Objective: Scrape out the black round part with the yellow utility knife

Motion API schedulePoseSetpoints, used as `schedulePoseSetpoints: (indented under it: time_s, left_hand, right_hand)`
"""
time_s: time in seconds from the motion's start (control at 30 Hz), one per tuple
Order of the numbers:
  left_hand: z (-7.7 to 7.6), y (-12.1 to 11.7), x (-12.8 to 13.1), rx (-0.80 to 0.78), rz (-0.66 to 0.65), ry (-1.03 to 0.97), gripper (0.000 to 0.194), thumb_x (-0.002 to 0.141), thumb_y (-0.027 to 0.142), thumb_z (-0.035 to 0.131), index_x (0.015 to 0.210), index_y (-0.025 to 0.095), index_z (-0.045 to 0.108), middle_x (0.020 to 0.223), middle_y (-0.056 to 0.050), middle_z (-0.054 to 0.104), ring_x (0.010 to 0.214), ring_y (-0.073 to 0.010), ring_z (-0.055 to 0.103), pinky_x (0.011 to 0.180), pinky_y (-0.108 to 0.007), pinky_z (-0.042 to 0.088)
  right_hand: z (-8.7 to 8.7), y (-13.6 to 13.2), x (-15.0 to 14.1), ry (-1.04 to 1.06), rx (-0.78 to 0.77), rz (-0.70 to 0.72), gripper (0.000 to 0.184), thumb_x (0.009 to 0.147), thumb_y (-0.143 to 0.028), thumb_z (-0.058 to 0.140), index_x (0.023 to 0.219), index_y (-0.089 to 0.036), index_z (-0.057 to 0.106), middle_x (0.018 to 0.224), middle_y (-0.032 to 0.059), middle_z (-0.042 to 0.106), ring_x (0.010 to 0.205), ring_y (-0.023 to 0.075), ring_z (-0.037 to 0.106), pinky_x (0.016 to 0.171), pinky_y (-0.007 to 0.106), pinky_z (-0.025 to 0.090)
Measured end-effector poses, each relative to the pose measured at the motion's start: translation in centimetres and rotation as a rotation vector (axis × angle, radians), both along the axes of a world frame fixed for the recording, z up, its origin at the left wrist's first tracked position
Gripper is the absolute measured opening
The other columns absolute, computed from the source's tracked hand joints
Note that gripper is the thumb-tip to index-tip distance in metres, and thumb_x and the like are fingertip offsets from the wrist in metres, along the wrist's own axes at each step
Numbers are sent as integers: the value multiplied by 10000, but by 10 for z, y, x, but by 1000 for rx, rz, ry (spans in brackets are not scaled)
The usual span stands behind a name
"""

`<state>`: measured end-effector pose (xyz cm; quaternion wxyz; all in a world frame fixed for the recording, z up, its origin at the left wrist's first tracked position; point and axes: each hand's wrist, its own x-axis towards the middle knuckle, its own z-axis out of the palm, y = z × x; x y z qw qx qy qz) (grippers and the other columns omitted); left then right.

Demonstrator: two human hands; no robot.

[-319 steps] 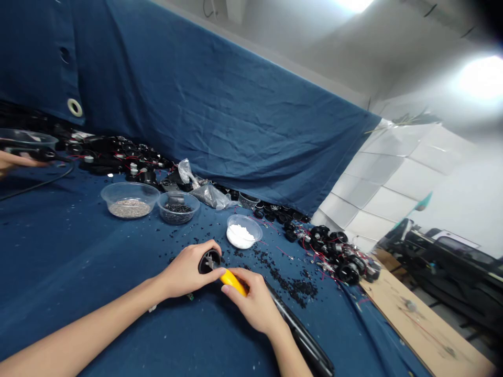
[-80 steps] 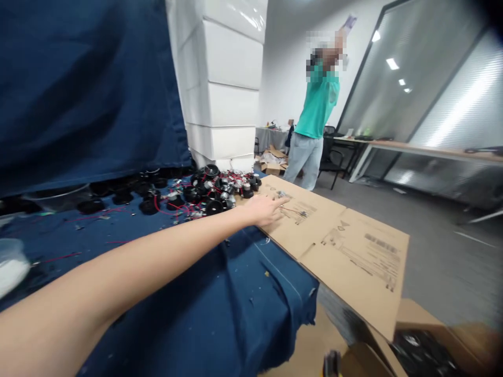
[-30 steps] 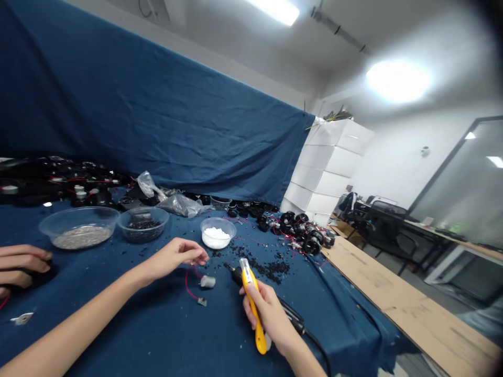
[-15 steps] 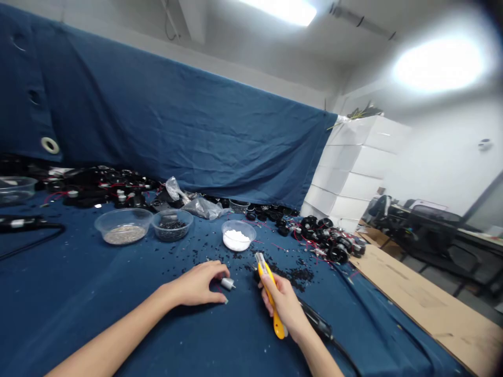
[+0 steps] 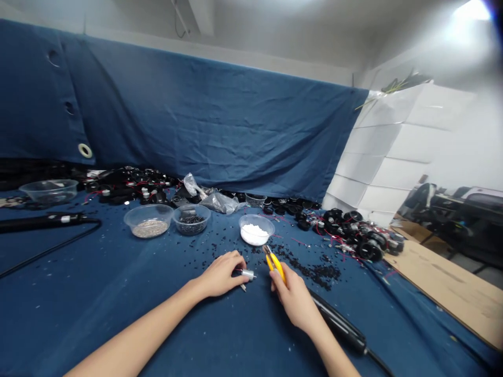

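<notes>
My left hand rests on the blue cloth with its fingers pinched on a small silver motor that has thin wires. Just to its right, my right hand is wrapped round a yellow utility knife, whose tip points up and away toward a small tub of white bits. The knife tip is a short gap from the motor. Black crumbs lie scattered on the cloth beyond my hands.
Two clear tubs, one with grey bits and one with black bits, stand at the back left. Heaps of black parts with red wires line the back. A black corded tool lies by my right wrist, another at far left. Cardboard lies on the right.
My view has swung back from the cardboard on the right to the cloth. My left hand brought the small motor in and settled on it; my right hand moved the knife closer to it.
</notes>
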<state>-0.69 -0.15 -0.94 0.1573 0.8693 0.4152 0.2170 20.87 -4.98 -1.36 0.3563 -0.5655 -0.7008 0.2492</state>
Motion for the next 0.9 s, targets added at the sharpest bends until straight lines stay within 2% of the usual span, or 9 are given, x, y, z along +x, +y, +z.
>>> schedulePoseSetpoints:
  time_s: [0.1,0.2,0.3,0.4,0.47,0.53,0.6,0.7,0.9]
  left_hand:
    - [3,4,-4,46,46,-16,183,863,385,595,902,206,597,944,-22,610,885,-206,539,769,-297,410]
    - [7,11,-12,104,153,-55,239,892,433,532,874,200,580,903,-31,599,872,-221,521,767,-324,389]
    - [9,20,-21,138,245,-93,278,913,455,474,863,196,560,914,-41,589,889,-229,517,781,-335,379]
    - [7,23,-28,130,279,-99,270,903,450,477,846,198,555,896,-38,590,871,-227,526,764,-328,380]
    - [2,23,-29,114,280,-88,268,888,450,493,821,199,556,865,-37,593,847,-228,529,747,-326,379]
    - [-2,22,-27,94,270,-73,269,874,450,508,791,199,558,836,-36,600,833,-231,530,739,-328,376]
    - [-6,20,-24,74,256,-60,261,868,442,514,782,200,560,822,-33,609,830,-233,532,731,-326,374]
    - [-7,16,-20,47,231,-43,206,855,405,529,824,205,571,828,-29,618,840,-233,537,722,-319,372]
    - [-2,7,-14,26,162,-8,123,801,297,586,900,225,588,923,-22,626,917,-239,530,786,-333,366]
  right_hand:
    - [3,-4,-3,-141,31,-45,266,962,-392,359,841,-203,502,699,32,624,615,187,568,590,256,353]
    - [6,-5,-7,-248,36,-88,288,966,-399,364,805,-207,507,701,41,631,604,195,560,585,260,318]
    - [9,-6,-10,-254,10,-102,290,974,-384,363,791,-209,504,638,22,616,575,187,565,575,251,309]
    - [9,-10,-10,-217,33,-36,230,978,-313,357,863,-196,518,675,26,641,646,187,607,616,240,340]
    - [6,-11,-9,-215,49,6,212,976,-276,351,969,-178,539,759,48,670,722,193,627,656,239,362]
    - [1,-10,-8,-235,56,-18,240,972,-274,362,1050,-161,558,855,83,689,791,209,637,690,248,376]
    - [-3,-6,-8,-244,63,-70,264,972,-309,382,1025,-160,593,896,107,697,820,226,643,691,256,382]
    - [-4,-2,-9,-233,71,-100,316,981,-374,385,919,-174,621,848,106,705,779,232,652,640,253,380]
    - [5,-13,-16,-394,77,-55,235,970,-260,420,1050,-162,617,902,135,712,853,283,673,688,289,399]
